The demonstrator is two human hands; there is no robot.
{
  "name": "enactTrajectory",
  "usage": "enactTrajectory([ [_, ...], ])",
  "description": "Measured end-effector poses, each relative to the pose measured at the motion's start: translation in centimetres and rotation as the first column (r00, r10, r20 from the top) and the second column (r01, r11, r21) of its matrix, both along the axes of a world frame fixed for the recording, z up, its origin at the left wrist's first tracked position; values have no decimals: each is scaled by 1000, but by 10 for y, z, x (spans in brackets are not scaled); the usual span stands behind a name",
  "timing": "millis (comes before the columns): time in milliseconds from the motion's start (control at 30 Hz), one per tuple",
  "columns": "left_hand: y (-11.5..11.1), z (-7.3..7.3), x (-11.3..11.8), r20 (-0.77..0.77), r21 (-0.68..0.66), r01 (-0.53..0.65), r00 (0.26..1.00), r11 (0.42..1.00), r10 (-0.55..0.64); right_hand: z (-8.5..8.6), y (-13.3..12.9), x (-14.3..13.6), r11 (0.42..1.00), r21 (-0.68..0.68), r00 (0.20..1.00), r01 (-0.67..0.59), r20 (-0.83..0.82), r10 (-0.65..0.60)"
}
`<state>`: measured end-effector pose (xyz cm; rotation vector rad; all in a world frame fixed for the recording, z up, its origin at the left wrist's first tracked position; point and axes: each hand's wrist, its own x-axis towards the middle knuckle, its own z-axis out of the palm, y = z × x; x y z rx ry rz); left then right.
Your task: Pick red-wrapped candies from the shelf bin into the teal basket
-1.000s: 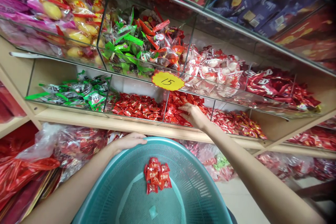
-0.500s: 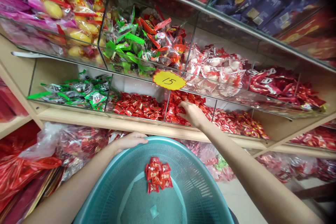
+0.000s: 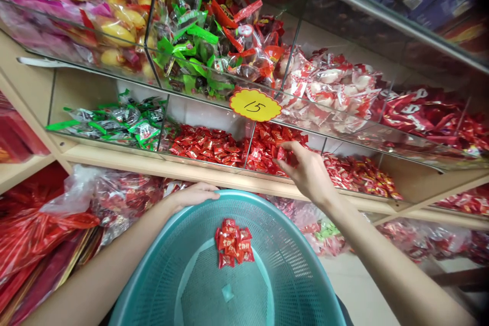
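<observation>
From the head view, item: my left hand (image 3: pixel 194 194), fingers closed over the far left rim of the teal basket (image 3: pixel 294 260), gripping it. Item: my right hand (image 3: pixel 311 170), raised at the front of the lower row of bins, palm turned inward, thumb and forefinger curved toward each other. A small red-wrapped piece (image 3: pixel 281 154) showed between those fingertips; whether they pinched it or it lay behind them, I could not tell. Item: the bin candies (image 3: pixel 263 145), red-wrapped and heaped just beyond and to the left of those fingertips, behind the clear bin front. Item: the basket candies (image 3: pixel 234 244), a small red cluster on the basket floor, nearer to me than either hand, below and to the left of my right hand, touched by neither. Adjacent stock, lower row: more red candies (image 3: pixel 206 143) left of a clear divider, green-and-clear packets (image 3: pixel 132 119) farther left, small red and pink sweets (image 3: pixel 355 173) to the right. Upper row: green and orange-red wrapped sweets (image 3: pixel 214 46), white-and-red packets (image 3: pixel 332 86), one yellow label (image 3: pixel 255 105) marked 15 on the edge, above the bin candies.
</observation>
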<state>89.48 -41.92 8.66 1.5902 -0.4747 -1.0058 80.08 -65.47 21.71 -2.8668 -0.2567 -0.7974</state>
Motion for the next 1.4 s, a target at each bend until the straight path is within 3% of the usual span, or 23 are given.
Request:
enactTrajectory([
  [100, 0, -1, 0, 20, 7, 0, 1000, 1000, 0, -25, 17, -32, 990, 90, 984, -105, -132, 116],
  [200, -1, -2, 0, 17, -4, 22, 1000, 1000, -22, -69, 29, -50, 979, 96, 910, -178, -364, 201],
  [333, -1, -1, -1, 17, -2, 19, 1000, 1000, -19, -119, 31, -51, 988, 70, 835, -141, -528, 157],
  [433, 0, 1, -2, 3, 1, 13, 1000, 1000, -13, -137, 29, -45, 993, 20, 803, -120, -585, 109],
  [667, 0, 0, -2, -30, -10, 9, 1000, 1000, -10, -148, 32, -37, 994, 20, 803, -111, -588, 101],
  [933, 0, -1, -1, 15, 9, 20, 1000, 1000, -21, -140, 31, -42, 995, 60, 831, -76, -547, 96],
  [1267, 1, 0, -2, -5, -12, 20, 1000, 1000, -20, -144, 63, -47, 977, -13, 800, -212, -576, 166],
  [1400, 1, 1, -2, -2, -23, 25, 1000, 999, -25, -147, 67, -43, 978, -37, 797, -203, -587, 143],
])
